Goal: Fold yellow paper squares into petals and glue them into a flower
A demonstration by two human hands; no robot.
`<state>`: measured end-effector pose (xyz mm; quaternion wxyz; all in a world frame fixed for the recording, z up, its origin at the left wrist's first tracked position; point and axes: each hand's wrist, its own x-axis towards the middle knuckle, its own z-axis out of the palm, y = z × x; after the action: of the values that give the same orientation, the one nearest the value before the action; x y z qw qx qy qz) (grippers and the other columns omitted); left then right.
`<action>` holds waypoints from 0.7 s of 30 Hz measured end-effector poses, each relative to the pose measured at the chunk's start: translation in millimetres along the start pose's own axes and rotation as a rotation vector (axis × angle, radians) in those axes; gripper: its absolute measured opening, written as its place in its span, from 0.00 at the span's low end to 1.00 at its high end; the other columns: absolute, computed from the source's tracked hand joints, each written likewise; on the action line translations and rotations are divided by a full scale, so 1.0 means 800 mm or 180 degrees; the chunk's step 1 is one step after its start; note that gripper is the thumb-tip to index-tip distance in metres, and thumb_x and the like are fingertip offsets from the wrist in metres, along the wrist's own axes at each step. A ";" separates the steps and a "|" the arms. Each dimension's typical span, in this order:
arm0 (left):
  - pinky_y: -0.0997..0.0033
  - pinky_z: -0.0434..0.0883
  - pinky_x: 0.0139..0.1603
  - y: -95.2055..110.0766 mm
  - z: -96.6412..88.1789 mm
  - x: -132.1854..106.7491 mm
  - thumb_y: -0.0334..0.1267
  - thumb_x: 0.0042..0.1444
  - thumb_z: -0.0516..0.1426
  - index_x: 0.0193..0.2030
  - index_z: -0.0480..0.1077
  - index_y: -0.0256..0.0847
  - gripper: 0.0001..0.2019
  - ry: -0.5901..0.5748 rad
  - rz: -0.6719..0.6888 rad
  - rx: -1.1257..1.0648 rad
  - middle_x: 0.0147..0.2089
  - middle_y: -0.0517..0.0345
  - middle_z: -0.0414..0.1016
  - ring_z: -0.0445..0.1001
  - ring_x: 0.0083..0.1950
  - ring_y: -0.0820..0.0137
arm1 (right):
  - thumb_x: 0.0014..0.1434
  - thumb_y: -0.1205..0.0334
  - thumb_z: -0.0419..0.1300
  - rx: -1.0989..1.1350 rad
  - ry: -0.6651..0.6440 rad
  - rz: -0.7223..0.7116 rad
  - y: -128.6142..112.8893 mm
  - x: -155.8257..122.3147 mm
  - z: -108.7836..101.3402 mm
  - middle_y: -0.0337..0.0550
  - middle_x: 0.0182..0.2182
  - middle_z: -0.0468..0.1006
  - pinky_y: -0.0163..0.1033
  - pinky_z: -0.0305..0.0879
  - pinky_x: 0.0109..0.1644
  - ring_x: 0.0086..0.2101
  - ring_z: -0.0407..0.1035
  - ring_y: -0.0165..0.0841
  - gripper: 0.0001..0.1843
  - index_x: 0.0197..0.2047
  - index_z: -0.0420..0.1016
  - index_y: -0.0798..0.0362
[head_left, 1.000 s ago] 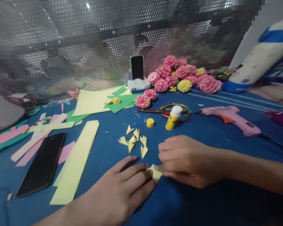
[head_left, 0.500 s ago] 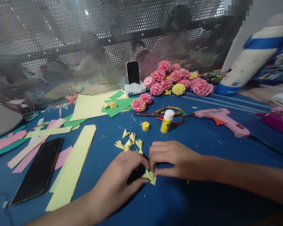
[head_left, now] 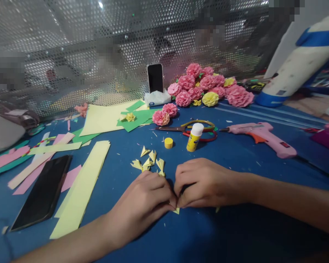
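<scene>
Both my hands meet low in the middle of the head view, over a small folded piece of yellow paper (head_left: 177, 211). My left hand (head_left: 146, 199) pinches it from the left between thumb and fingers. From the other side my right hand (head_left: 205, 184) closes on the same piece, its fingertips touching the left ones. Only a pointed corner shows; the rest is hidden under the fingers. Just beyond the left hand lie several small folded yellow paper pieces (head_left: 152, 156). Behind them are a yellow cap (head_left: 168, 143) and an upright, uncapped glue stick (head_left: 194, 137).
Scissors (head_left: 175, 128) lie behind the glue stick, with a pink glue gun (head_left: 263, 137) to their right. Pink and yellow paper flowers (head_left: 208, 86) are heaped at the back. Yellow strips (head_left: 83, 190) and a dark phone (head_left: 44, 193) lie left. A phone (head_left: 155, 78) stands against the mesh.
My fingers have closed further over the folded yellow paper, so less of it shows. My left thumb has drawn in toward the fingers. The view has shifted slightly.
</scene>
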<state>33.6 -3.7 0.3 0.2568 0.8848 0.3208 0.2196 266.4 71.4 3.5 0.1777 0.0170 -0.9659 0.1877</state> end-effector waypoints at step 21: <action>0.65 0.59 0.50 0.007 -0.015 0.022 0.32 0.68 0.57 0.40 0.74 0.43 0.06 -0.0493 -0.0116 0.0279 0.40 0.62 0.78 0.74 0.45 0.69 | 0.70 0.59 0.58 -0.0349 -0.0181 -0.0108 -0.011 -0.005 -0.013 0.37 0.40 0.82 0.41 0.57 0.41 0.42 0.70 0.32 0.08 0.46 0.79 0.48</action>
<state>41.8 8.4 17.1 0.2459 0.9035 0.3253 0.1316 274.8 66.7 14.2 0.1539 0.0290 -0.9790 0.1308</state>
